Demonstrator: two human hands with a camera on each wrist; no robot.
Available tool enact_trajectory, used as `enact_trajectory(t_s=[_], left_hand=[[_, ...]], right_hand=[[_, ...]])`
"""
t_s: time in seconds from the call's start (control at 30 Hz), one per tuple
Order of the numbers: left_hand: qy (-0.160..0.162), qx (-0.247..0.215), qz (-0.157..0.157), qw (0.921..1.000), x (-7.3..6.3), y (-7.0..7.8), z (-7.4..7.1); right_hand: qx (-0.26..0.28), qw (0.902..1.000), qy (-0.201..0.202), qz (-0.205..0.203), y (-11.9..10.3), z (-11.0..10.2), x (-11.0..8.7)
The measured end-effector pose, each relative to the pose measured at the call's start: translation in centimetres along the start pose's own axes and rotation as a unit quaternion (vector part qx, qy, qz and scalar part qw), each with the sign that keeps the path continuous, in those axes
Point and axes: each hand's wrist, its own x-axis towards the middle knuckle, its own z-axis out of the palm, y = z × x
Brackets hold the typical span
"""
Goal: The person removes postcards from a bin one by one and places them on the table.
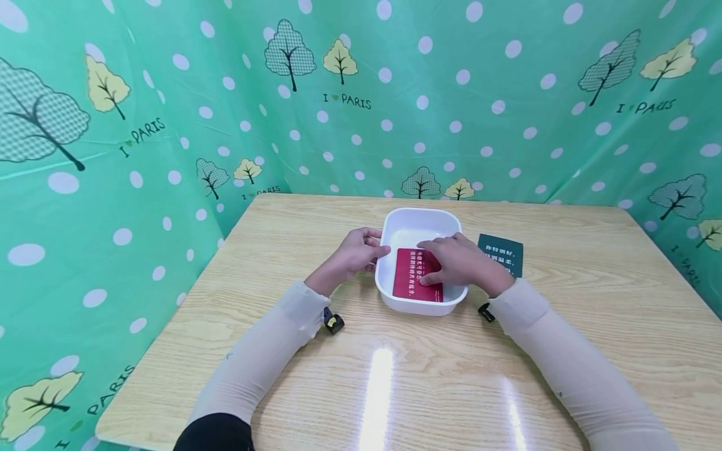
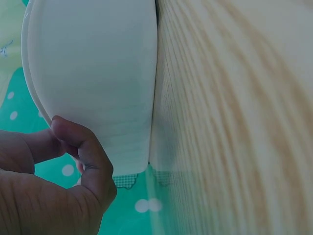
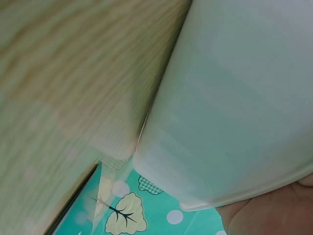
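A white plastic basin stands on the wooden table. My left hand pinches its left rim; in the left wrist view the thumb and a bent finger of that hand meet at the rim. Inside the basin is a red booklet with white Chinese characters. My right hand reaches over the right rim and holds the booklet at its right part, thumb across the cover and fingers at the far edge. The right wrist view shows mostly the basin's outer wall, with part of the hand above the rim.
A dark green booklet with white characters lies right of the basin, partly behind my right wrist. Small black pieces show beside both wrists. The table backs onto a green polka-dot curtain.
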Motion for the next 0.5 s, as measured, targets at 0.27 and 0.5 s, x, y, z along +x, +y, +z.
enact_trajectory(t_s=[0.27, 0.5], left_hand=[[0.002, 0.0, -0.001, 1.0, -0.24, 0.19, 0.09], [-0.002, 0.003, 0.0, 1.0, -0.38, 0.28, 0.07]], right_hand=[[-0.003, 1.0, -0.002, 0.001, -0.01, 0.05, 0.03], [0.002, 1.0, 0.008, 0.005, -0.06, 0.09, -0.04]])
